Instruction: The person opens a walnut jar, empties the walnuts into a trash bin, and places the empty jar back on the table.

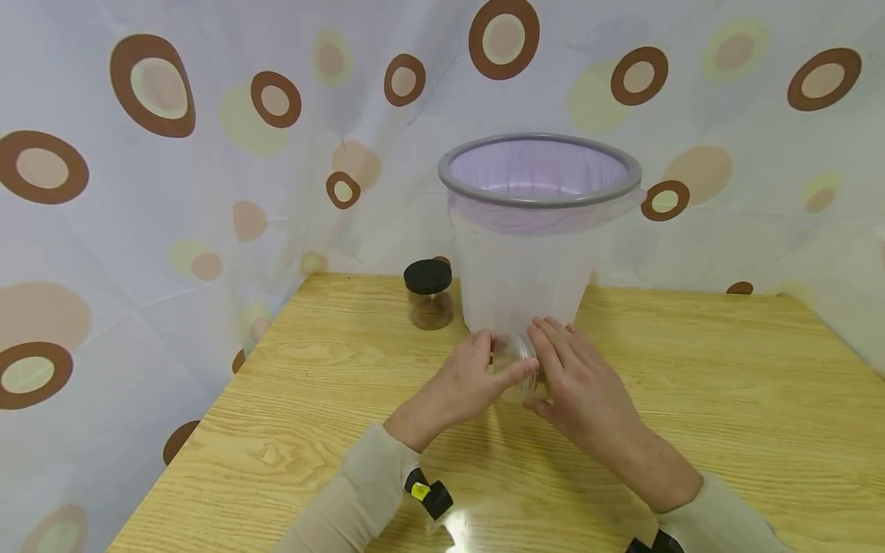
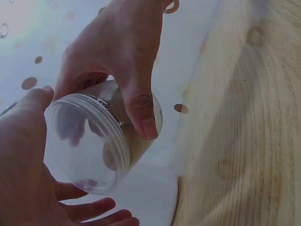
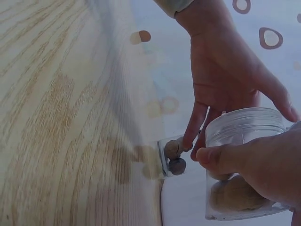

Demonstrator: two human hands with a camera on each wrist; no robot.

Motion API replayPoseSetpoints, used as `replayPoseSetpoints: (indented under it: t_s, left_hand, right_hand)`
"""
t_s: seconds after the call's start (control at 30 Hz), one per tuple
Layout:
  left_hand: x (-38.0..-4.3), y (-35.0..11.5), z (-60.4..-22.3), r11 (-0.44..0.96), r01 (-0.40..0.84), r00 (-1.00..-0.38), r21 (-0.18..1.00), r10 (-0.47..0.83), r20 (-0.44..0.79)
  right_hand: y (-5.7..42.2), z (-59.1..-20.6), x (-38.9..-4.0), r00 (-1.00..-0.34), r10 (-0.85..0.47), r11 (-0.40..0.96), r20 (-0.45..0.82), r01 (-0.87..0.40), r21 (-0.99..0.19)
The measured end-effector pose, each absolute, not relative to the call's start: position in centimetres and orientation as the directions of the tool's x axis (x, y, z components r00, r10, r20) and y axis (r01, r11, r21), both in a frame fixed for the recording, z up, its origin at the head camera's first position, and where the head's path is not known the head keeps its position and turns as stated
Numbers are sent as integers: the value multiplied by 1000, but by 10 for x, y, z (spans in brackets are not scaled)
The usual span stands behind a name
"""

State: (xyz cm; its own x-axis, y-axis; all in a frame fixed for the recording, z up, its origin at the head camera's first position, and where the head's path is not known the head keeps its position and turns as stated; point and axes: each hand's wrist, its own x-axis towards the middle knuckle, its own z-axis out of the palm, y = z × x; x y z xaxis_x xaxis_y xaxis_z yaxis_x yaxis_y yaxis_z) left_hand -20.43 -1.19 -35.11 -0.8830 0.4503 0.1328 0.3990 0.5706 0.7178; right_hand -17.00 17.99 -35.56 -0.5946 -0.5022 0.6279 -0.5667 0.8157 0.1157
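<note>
My right hand (image 1: pixel 584 388) grips a clear jar (image 3: pixel 244 117) without a lid, its thumb (image 2: pixel 141 108) lying along the side. The jar is tipped over, with its threaded mouth turned toward my left hand (image 1: pixel 459 384). Inside it are brown, rounded lumps (image 3: pixel 237 193) that look like walnuts. Around the mouth my left hand's fingers (image 2: pixel 91 209) spread loosely, and in the head view its thumb (image 1: pixel 515 372) overlaps the rim. In the right wrist view the left palm (image 3: pixel 218 89) shows no object on it.
Just behind the hands stands a tall whitish bin (image 1: pixel 525 269) with a grey rim and a purple liner. Left of it is a clear jar with a black lid (image 1: pixel 427 276) and brown lumps (image 3: pixel 176 165) inside. A patterned curtain (image 1: pixel 207 192) backs the wooden table (image 1: pixel 276 430).
</note>
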Motion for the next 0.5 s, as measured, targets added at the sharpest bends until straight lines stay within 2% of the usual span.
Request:
replayPoseSetpoints:
  t_s: [0.07,0.17,0.27,0.37,0.43,0.5]
  left_hand:
    - [-204,-12,-351,555,416,-867,720,482,129]
    - [-204,-12,-352,480,560,-789,675,557,258]
    - [-207,-13,-356,362,771,-616,524,630,473]
    - [-212,-15,-359,288,889,-455,357,649,610]
    - [-213,-16,-360,281,909,-416,308,647,638]
    - [-213,-17,-361,279,911,-412,303,644,644]
  right_hand:
    - [180,-355,-170,-597,-496,818,631,-566,107]
    - [180,-353,-170,-596,-488,819,638,-566,99]
    - [181,-352,-171,-590,-483,819,647,-565,95]
    - [181,-350,-171,-585,-479,819,654,-566,93]
    - [181,-350,-171,-585,-476,819,656,-567,88]
    - [181,-350,-171,-589,-476,818,653,-570,83]
